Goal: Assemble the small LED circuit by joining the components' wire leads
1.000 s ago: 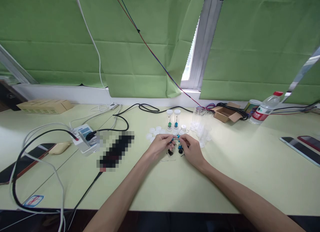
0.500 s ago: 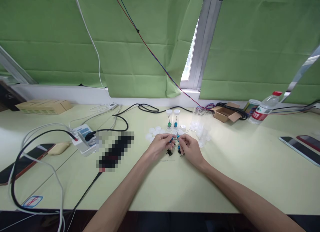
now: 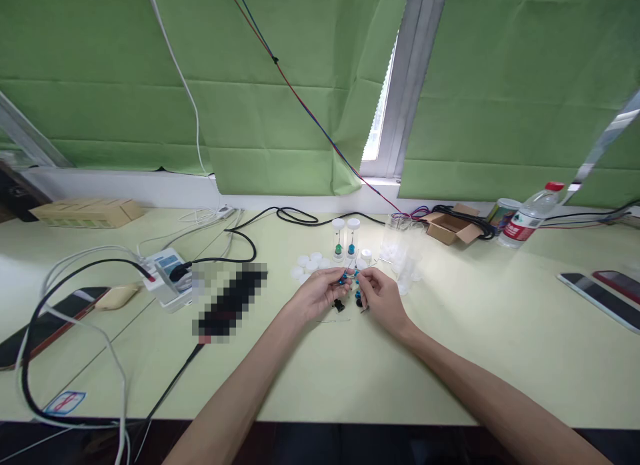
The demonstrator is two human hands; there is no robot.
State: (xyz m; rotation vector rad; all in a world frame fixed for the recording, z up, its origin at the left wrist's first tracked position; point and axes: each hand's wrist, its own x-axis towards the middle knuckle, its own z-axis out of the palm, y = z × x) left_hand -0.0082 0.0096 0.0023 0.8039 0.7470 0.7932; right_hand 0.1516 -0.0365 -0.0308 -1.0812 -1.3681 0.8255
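Observation:
My left hand (image 3: pixel 316 293) and my right hand (image 3: pixel 381 295) meet over the pale green table (image 3: pixel 450 345), fingertips together. Between them they pinch a thin metal pin with small blue beads (image 3: pixel 350 276) on it; which hand bears the pin I cannot tell. Two small black pieces (image 3: pixel 340 305) lie on the table just under the fingers, and a loose pin (image 3: pixel 334 321) lies nearer to me. Behind the hands stand two capped clear vials (image 3: pixel 345 239), one with a green bead and one with a blue bead inside.
White round caps (image 3: pixel 306 265) lie left of the vials, empty clear vials (image 3: pixel 406 258) to the right. A power strip (image 3: pixel 170 271) with cables, phones (image 3: pixel 603 295) at the right, a water bottle (image 3: pixel 527 218), a small open carton (image 3: pixel 453 228) and a flat box (image 3: pixel 85 213) ring the work spot.
My left hand has turned a little, palm more upward, and the beaded pin has shifted slightly. The right hand has barely moved.

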